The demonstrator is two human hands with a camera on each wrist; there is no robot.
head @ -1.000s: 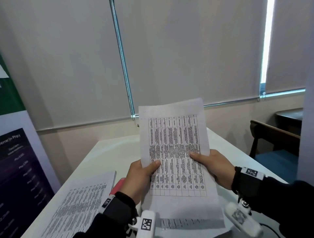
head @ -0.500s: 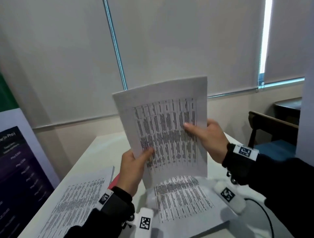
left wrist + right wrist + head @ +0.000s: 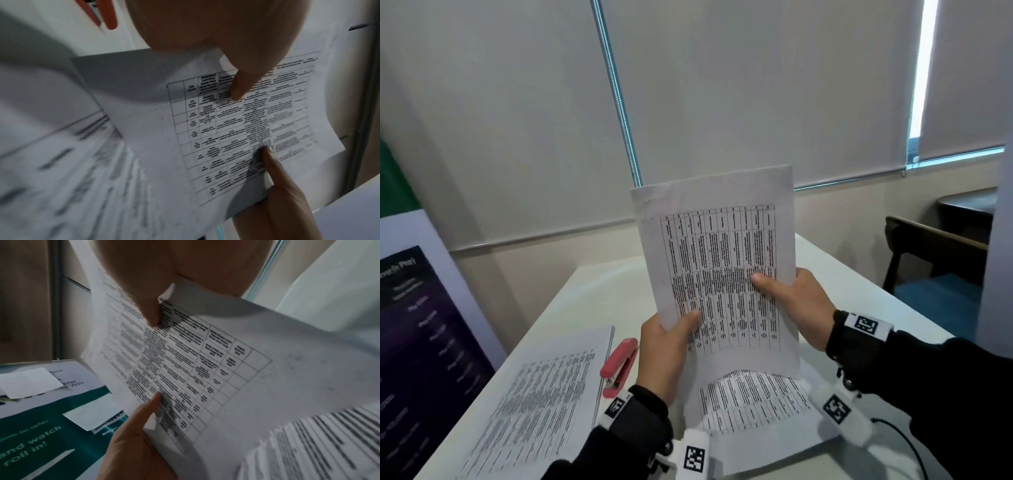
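Observation:
A thin set of printed sheets (image 3: 722, 260) with a dense table stands upright above the white table (image 3: 599, 287). My left hand (image 3: 664, 349) pinches its lower left edge, thumb on the printed face. My right hand (image 3: 794, 301) pinches its right edge, thumb across the table print. The left wrist view shows the held sheets (image 3: 246, 121) with both thumbs on the print; the right wrist view shows the same sheets (image 3: 195, 369). Another printed page (image 3: 753, 401) lies on the table under the held sheets.
A stack of printed paper (image 3: 534, 407) lies at the left of the table, a red stapler (image 3: 619, 363) beside it. A poster board (image 3: 421, 325) leans at the left. A dark wooden chair (image 3: 935, 253) stands at the right. Roller blinds cover the window behind.
Both hands lifted the sheets off the page on the table, tilted them, then brought them back down a little and more upright. The stapler has come into view.

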